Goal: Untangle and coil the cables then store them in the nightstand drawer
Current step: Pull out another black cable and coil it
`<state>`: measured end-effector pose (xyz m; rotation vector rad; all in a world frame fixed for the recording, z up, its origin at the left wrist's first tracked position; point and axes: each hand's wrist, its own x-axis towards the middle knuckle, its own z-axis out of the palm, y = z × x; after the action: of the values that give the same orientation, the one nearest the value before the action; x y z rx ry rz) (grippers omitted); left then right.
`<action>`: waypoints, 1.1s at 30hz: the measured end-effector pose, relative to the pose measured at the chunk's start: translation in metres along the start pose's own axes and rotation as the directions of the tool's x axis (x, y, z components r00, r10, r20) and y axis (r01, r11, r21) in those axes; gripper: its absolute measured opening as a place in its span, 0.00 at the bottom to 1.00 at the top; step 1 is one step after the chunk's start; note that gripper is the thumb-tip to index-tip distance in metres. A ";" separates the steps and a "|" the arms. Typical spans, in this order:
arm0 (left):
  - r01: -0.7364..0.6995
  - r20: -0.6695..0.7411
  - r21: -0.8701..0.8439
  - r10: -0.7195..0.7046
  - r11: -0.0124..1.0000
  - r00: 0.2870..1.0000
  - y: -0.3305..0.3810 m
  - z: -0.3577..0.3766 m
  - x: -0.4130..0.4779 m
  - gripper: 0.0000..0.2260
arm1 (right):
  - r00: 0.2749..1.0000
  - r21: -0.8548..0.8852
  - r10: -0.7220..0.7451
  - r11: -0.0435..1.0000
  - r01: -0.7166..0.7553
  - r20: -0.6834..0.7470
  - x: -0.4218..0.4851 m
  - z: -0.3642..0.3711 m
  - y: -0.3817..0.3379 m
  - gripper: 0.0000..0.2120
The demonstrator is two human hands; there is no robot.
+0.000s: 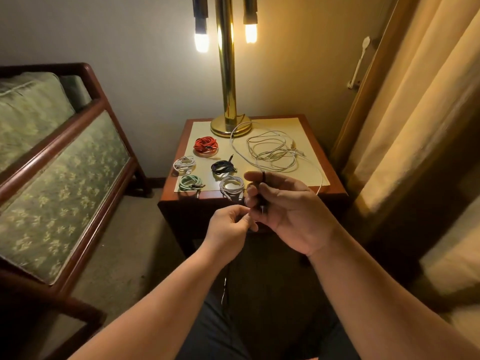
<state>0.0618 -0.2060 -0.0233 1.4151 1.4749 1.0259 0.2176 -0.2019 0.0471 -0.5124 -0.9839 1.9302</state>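
Right hand (288, 211): raised before the nightstand (181, 216) front edge, palm turned to the left, forearm entering from 5 o'clock. Fingers curled; grip closed around a black cable (263, 176), a loop of which shows above the thumb.

Left hand (231, 224): just beside the right and touching it at the fingertips, back to the camera, forearm entering from 7 o'clock. Narrow grip, thumb and fingers pinching the same black cable. A thin run of it hangs straight down below this hand toward the lap.

Tabletop (306, 128), taken as a clock face:
- Lamp (230, 126), brass, at 12 o'clock, both bulbs lit.
- Red coil (206, 144) at 10 o'clock.
- White coil (184, 163) at 9 o'clock.
- Black coil (223, 167) near centre.
- Green coil (191, 181) at 8 o'clock.
- Second white coil (232, 185) at 6 o'clock, at the near edge, partly behind the right hand's fingers.
- Loose white cable (272, 152), uncoiled, spread from centre to 3 o'clock, one strand running to the lamp base, another over the near edge at 4 o'clock.

Both hands mask the near edge of the nightstand; its front lies in shadow and the drawer cannot be made out.

Sofa (59, 165), green, stands left of the nightstand; curtain (415, 113) hangs to the right.
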 end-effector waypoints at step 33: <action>0.171 0.224 -0.421 -0.080 0.891 0.971 0.026 -0.021 0.000 0.20 | 1.000 -0.013 0.001 1.000 -0.002 -0.032 0.002 0.003 0.029 0.10</action>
<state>0.0503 -0.2050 0.0085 1.0485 1.0858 1.0216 0.1992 -0.2099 0.0256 -0.5493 -0.9763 1.9128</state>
